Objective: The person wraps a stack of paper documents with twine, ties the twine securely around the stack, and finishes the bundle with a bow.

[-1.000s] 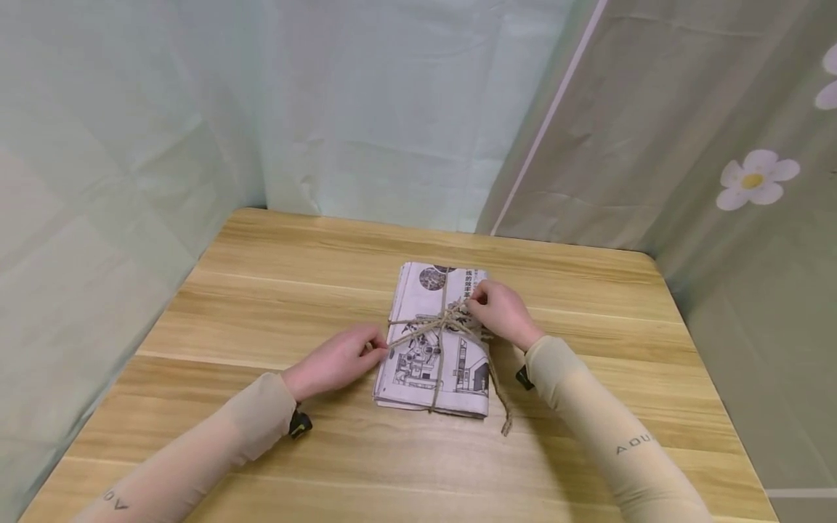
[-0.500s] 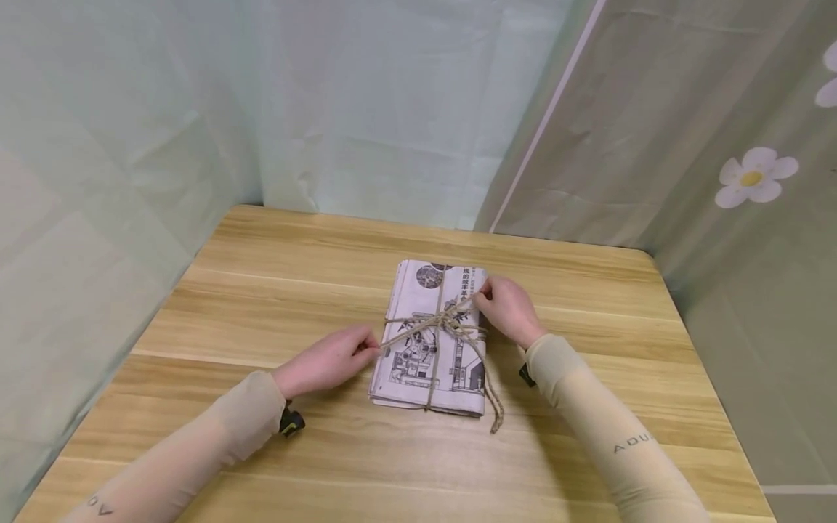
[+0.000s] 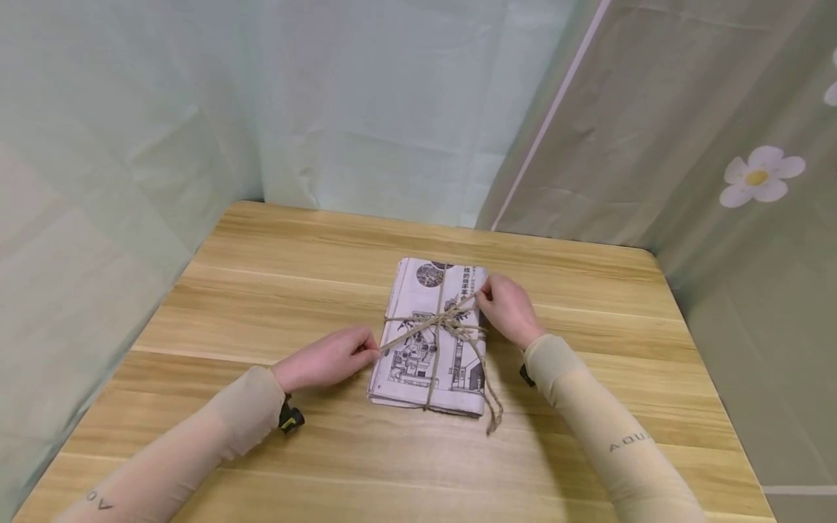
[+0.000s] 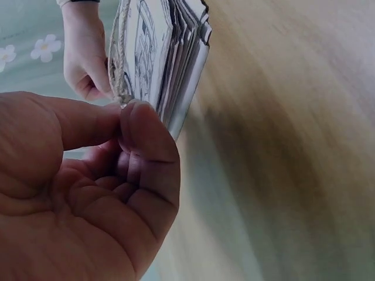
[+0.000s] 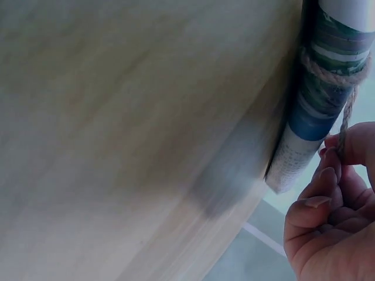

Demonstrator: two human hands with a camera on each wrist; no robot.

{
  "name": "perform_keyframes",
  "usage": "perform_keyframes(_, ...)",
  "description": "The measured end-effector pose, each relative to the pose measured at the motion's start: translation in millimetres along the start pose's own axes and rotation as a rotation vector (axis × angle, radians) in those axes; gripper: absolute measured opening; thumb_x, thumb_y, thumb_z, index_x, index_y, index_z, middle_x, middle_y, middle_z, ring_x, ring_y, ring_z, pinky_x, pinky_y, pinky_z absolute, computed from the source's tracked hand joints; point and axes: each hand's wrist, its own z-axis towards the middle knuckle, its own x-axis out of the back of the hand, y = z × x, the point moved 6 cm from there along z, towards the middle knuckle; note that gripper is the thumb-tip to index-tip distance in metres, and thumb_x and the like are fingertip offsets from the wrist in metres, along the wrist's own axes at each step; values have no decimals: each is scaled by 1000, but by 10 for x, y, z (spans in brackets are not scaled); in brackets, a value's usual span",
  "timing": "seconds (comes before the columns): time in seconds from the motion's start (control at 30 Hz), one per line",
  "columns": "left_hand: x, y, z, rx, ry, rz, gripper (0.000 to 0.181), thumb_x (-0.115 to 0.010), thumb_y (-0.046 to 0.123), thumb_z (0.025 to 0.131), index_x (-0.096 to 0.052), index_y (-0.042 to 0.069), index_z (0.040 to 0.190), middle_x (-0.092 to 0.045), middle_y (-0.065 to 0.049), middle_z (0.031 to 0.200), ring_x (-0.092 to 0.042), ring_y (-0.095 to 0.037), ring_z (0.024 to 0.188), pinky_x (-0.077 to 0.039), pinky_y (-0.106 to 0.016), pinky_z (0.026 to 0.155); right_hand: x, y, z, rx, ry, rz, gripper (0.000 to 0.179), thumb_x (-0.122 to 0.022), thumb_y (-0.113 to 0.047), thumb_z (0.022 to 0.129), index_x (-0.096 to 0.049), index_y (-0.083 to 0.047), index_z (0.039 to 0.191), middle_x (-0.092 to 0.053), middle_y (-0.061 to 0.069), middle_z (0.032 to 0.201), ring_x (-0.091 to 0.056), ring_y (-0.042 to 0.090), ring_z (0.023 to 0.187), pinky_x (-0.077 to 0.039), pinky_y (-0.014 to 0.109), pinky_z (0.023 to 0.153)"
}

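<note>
A folded stack of newspapers [image 3: 451, 352] lies on the wooden table, bound crosswise with twine [image 3: 447, 319] that meets in a knot near its middle. At the stack's left edge my left hand [image 3: 327, 357] pinches one strand between thumb and index finger. My right hand [image 3: 512, 309] pinches another strand by the upper right edge. Both strands run nearly straight from the knot. The left wrist view shows the left hand's fingertips [image 4: 140, 120] together on the twine. From the right wrist, a coil of twine [image 5: 334, 78] crosses the newspapers' folded colour-printed side.
The wooden table [image 3: 261, 290] extends around the stack on all sides. A pale curtain [image 3: 405, 109] hangs behind it and at the left, and a grey-green one with flowers [image 3: 761, 176] at the right. Loose twine ends [image 3: 495, 421] hang over the stack's lower right.
My hands have moved slightly apart, left hand leftward and right hand rightward, each keeping its strand. The strands between them are longer. The newspaper stack sits a little further left in view.
</note>
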Motion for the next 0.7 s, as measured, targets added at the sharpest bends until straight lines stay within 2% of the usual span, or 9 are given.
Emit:
perform_keyframes(0.13, 19, -54, 18, 22, 30, -9, 8, -63, 19, 103, -65, 12, 99, -61, 2, 86, -54, -14, 74, -49, -33, 68, 17, 19, -4, 13, 1, 44, 8, -63, -16, 97, -62, -10, 92, -64, 6, 89, -59, 24, 80, -51, 39, 74)
perform_keyframes(0.2, 70, -81, 52, 50, 56, -30, 9, -63, 19, 102, -66, 10, 103, -63, 0, 88, -55, -14, 74, -50, -33, 67, 53, 27, -8, 0, 1, 112, 9, -63, -19, 98, -63, -11, 94, -66, 5, 91, -60, 24, 81, -51, 39, 74)
perform_keyframes(0.3, 228, -62, 168, 62, 116, -82, 16, -63, 21, 103, -67, 7, 108, -63, -6, 89, -56, -17, 73, -52, -34, 65, 121, 30, 7, -31, 3, 249, 13, -65, -24, 100, -66, -11, 100, -68, 5, 94, -61, 23, 83, -51, 39, 74)
perform_keyframes(0.4, 419, 8, 340, 40, 214, -134, 19, -64, 23, 102, -67, 6, 110, -66, -10, 93, -59, -20, 78, -54, -36, 69, 152, 10, 56, -48, -1, 344, 19, -67, -29, 100, -67, -11, 102, -68, 6, 94, -61, 24, 84, -52, 39, 74)
perform_keyframes(0.5, 547, 90, 549, 15, 288, -192, 18, -64, 20, 102, -66, 7, 113, -67, -11, 103, -62, -22, 89, -55, -37, 78, 139, -17, 128, -61, -26, 373, 22, -69, -34, 99, -68, -12, 104, -68, 5, 96, -61, 24, 87, -53, 39, 76)
perform_keyframes(0.6, 593, 144, 775, -7, 319, -243, 21, -61, 15, 103, -63, 6, 121, -65, -10, 111, -62, -23, 98, -55, -38, 85, 103, -42, 210, -69, -55, 393, 24, -69, -34, 99, -68, -11, 106, -68, 6, 99, -62, 24, 90, -53, 40, 80)
perform_keyframes(0.7, 581, 152, 977, -14, 326, -277, 26, -57, 13, 104, -61, 5, 129, -64, -12, 114, -62, -24, 101, -55, -38, 87, 60, -67, 284, -65, -82, 409, 25, -69, -33, 99, -68, -11, 109, -69, 6, 103, -62, 24, 94, -53, 39, 82)
